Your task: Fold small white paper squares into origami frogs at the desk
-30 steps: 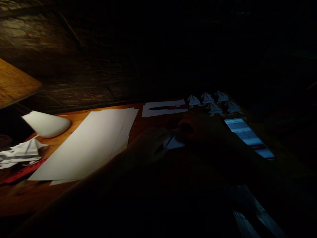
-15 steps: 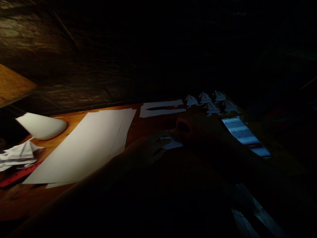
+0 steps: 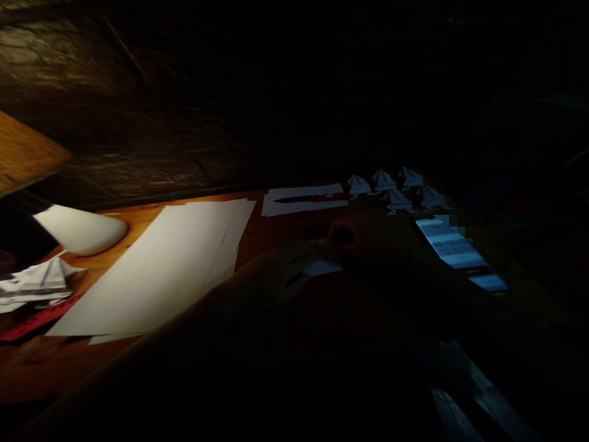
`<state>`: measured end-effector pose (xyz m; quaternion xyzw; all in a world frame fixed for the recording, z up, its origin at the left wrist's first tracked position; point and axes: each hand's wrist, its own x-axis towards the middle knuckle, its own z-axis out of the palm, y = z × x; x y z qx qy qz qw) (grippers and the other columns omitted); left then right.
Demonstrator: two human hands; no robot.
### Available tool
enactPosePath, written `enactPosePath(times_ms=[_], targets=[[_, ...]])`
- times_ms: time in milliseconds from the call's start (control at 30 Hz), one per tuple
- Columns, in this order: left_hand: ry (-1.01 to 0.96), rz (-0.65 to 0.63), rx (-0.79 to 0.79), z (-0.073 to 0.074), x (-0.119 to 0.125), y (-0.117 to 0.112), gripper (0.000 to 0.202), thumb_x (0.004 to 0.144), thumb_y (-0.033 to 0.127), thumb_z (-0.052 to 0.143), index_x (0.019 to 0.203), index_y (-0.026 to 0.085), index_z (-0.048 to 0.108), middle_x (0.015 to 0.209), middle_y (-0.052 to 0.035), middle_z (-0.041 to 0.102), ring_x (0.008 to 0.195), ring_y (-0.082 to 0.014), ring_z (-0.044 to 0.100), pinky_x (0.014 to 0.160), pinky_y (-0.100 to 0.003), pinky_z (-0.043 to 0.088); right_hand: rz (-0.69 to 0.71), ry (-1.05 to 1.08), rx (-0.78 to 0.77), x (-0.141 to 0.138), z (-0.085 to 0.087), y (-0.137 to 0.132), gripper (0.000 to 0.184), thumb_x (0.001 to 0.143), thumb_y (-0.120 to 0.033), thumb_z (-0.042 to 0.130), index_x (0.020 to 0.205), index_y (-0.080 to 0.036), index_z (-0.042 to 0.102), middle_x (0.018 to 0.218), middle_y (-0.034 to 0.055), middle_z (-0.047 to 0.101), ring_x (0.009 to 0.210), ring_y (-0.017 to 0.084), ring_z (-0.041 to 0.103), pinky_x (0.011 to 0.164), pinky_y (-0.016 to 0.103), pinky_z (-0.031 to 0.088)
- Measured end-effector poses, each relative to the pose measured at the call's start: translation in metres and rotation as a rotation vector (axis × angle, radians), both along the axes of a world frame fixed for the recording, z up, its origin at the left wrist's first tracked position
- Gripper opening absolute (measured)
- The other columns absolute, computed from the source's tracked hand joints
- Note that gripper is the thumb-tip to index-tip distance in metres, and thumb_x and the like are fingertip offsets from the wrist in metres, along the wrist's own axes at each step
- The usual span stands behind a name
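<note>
In deep shadow at the middle of the wooden table (image 3: 267, 236), both hands meet over a small piece of white paper (image 3: 323, 267). My left hand (image 3: 285, 267) rests on its left side, fingers pressed down toward the far edge. My right hand (image 3: 354, 236) is curled, thumb and finger closed together at the paper's far edge. Much of the paper is hidden under the hands, and its folds are too dark to make out. Beyond the hands, a knife (image 3: 313, 198) with a red handle and dark blade lies on white paper sheets (image 3: 271, 209).
Large white sheets (image 3: 151, 270) lie on the left. Beside them are a white lamp shade (image 3: 83, 230), a folded paper piece (image 3: 41, 282) and a red ruler-like strip (image 3: 43, 316). Several folded paper figures (image 3: 384, 180) stand at the back right, near a lit phone (image 3: 460, 252).
The left fingers have shifted slightly over the small paper, and the right hand stays curled at its far edge. The whole view has moved a little.
</note>
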<state>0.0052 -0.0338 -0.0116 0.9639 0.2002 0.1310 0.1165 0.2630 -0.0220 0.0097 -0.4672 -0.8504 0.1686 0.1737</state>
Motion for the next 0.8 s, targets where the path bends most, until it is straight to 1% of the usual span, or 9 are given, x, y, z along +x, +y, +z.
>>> enactPosePath(times_ms=[67,167,333,433,533,600,667,800], targets=[[0.000,0.007,0.010,-0.001,0.000,0.000,0.054,0.097,0.014,0.050,0.150,0.024,0.042,0.150,-0.0111,0.051,0.138,-0.0256,0.052,0.113,-0.046,0.050,0.010,-0.008,0.001,0.000,0.001,0.000,0.012,0.082,-0.020,0.068,0.088,-0.022,0.078,0.091,0.0029,0.077,0.081,0.017,0.067,0.069,0.027,0.042],[0.018,0.022,0.016,0.000,0.000,-0.001,0.053,0.098,0.016,0.050,0.150,0.024,0.042,0.147,-0.0109,0.054,0.134,-0.0258,0.055,0.110,-0.045,0.051,0.027,-0.045,0.006,0.001,0.008,-0.002,0.015,0.079,-0.016,0.068,0.087,-0.022,0.078,0.096,0.0017,0.077,0.082,0.017,0.068,0.069,0.028,0.043],[0.046,0.052,0.002,0.003,0.001,-0.001,0.047,0.097,0.019,0.053,0.143,0.022,0.047,0.141,-0.0114,0.058,0.124,-0.0270,0.060,0.105,-0.046,0.053,0.155,-0.059,-0.096,0.004,0.017,-0.004,0.024,0.077,-0.009,0.065,0.088,-0.024,0.081,0.099,-0.0008,0.077,0.082,0.014,0.069,0.071,0.026,0.044],[0.053,0.050,-0.014,0.003,0.001,-0.001,0.046,0.096,0.018,0.052,0.142,0.021,0.048,0.140,-0.0119,0.058,0.124,-0.0269,0.059,0.104,-0.045,0.053,0.216,-0.054,-0.100,0.008,0.017,-0.002,0.026,0.078,-0.008,0.064,0.090,-0.024,0.080,0.102,-0.0006,0.077,0.083,0.015,0.068,0.071,0.026,0.044],[0.046,0.049,-0.030,0.002,0.001,-0.001,0.048,0.097,0.017,0.052,0.144,0.022,0.046,0.142,-0.0110,0.056,0.127,-0.0259,0.058,0.106,-0.044,0.052,0.258,-0.068,-0.100,0.009,0.016,0.001,0.023,0.079,-0.009,0.063,0.087,-0.023,0.079,0.101,-0.0007,0.076,0.081,0.014,0.066,0.069,0.027,0.041],[0.036,0.057,-0.022,0.001,0.000,0.000,0.047,0.097,0.018,0.053,0.144,0.023,0.047,0.142,-0.0105,0.057,0.126,-0.0259,0.058,0.104,-0.043,0.053,0.297,-0.085,-0.104,0.010,0.016,0.003,0.021,0.079,-0.009,0.063,0.084,-0.022,0.078,0.101,0.0001,0.074,0.080,0.014,0.065,0.068,0.027,0.039],[0.036,0.053,-0.015,0.001,0.000,0.000,0.046,0.097,0.019,0.053,0.143,0.022,0.047,0.141,-0.0107,0.057,0.124,-0.0261,0.059,0.102,-0.042,0.054,0.336,-0.085,-0.106,0.010,0.015,0.004,0.022,0.078,-0.008,0.062,0.085,-0.022,0.078,0.104,0.0008,0.074,0.081,0.014,0.064,0.069,0.027,0.038],[0.052,0.048,-0.039,0.002,0.000,0.000,0.050,0.096,0.017,0.053,0.145,0.023,0.045,0.142,-0.0103,0.056,0.123,-0.0259,0.060,0.102,-0.042,0.054,0.334,-0.072,-0.090,0.012,0.013,0.004,0.021,0.079,-0.010,0.062,0.086,-0.023,0.078,0.105,-0.0001,0.073,0.078,0.013,0.062,0.067,0.028,0.036]])
